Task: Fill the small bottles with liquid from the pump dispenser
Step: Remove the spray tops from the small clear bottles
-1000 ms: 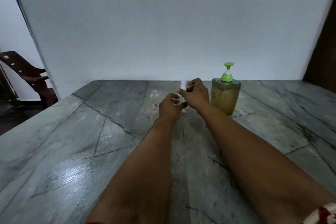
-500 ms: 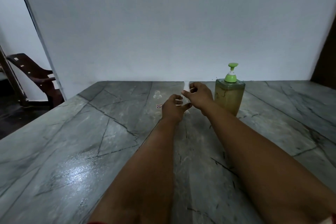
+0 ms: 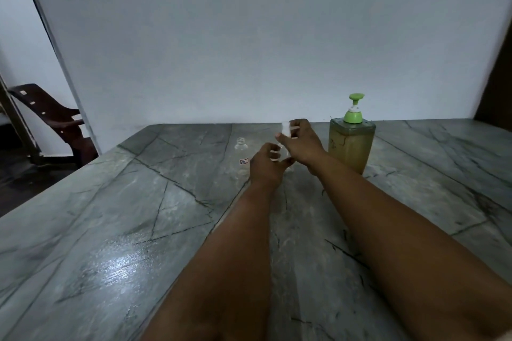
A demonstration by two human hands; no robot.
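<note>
The pump dispenser [image 3: 352,144] stands on the grey bench [image 3: 110,230]. Just left of it, the right hand [image 3: 302,144] pinches a small white cap [image 3: 285,129] in its fingers. The left hand [image 3: 266,165] curls round a clear small bottle [image 3: 281,153]. Further left stands an open small bottle [image 3: 241,156].

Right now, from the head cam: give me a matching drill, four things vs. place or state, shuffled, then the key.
Things
1. pump dispenser
2. uncapped small bottle
3. white cap
4. left hand

Place or state
A. pinched in the right hand, raised above the table
B. standing alone, left of both hands, with a small label
C. fingers curled around a clear bottle between the hands
D. right of the hands, green pump head, yellowish liquid inside

Pairs: 1-D, 2-B, 3-A, 4-C
</note>
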